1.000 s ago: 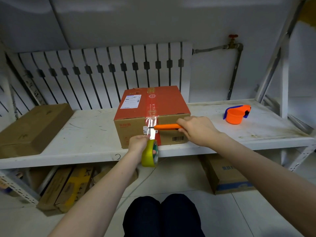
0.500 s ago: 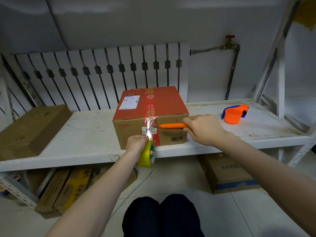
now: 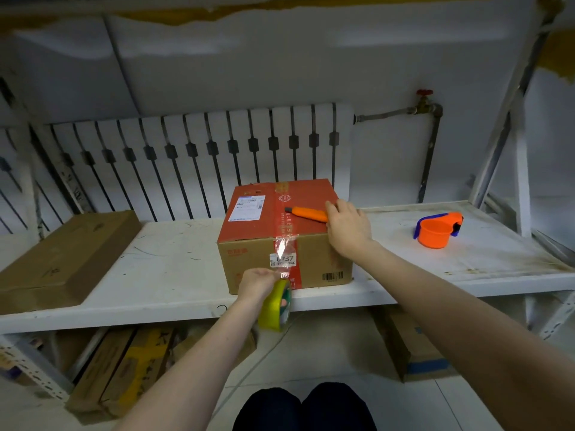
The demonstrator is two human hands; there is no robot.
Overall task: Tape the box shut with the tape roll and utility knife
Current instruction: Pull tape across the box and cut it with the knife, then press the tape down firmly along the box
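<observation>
A cardboard box [image 3: 255,225] with a red top stands on the white shelf [image 3: 161,269]. Clear tape [image 3: 283,248] runs over its top seam and down the front face. My left hand [image 3: 256,283] grips the yellow tape roll [image 3: 276,306] just below the box's front, at the shelf edge, with tape still stretched up to the box. My right hand [image 3: 345,227] rests at the box's top right edge, fingers on the orange utility knife [image 3: 308,213], which lies across the box top with its tip pointing left.
A flat brown carton [image 3: 59,259] lies on the shelf at left. An orange and blue tape dispenser [image 3: 435,230] sits at right. A radiator [image 3: 193,160] stands behind. More boxes [image 3: 413,346] sit on the floor under the shelf, and my knees [image 3: 301,409] show below.
My right hand lifted the knife from the tape on the box's front face up onto the box top. My left hand stayed low at the front with the tape roll.
</observation>
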